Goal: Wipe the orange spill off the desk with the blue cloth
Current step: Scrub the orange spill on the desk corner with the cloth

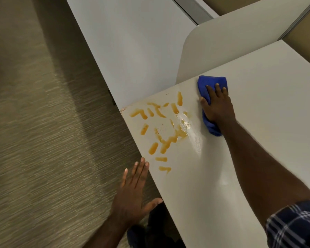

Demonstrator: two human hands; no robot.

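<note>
An orange spill [161,129] of streaks and blobs covers the near-left corner of the white desk [258,97]. A wet, smeared patch lies along the spill's right side. My right hand [217,106] presses flat on the blue cloth [212,83], which rests on the desk just right of the spill, close to the desk's far edge. Part of the cloth sticks out below my wrist. My left hand [134,192] hovers open, fingers spread, beside the desk's left edge, off the desk and just below the spill.
A white partition panel [132,42] runs along the far left of the desk, and a curved grey panel [231,42] stands behind it. Beige carpet [34,140] fills the left. My dark shoes [150,233] show under the desk edge.
</note>
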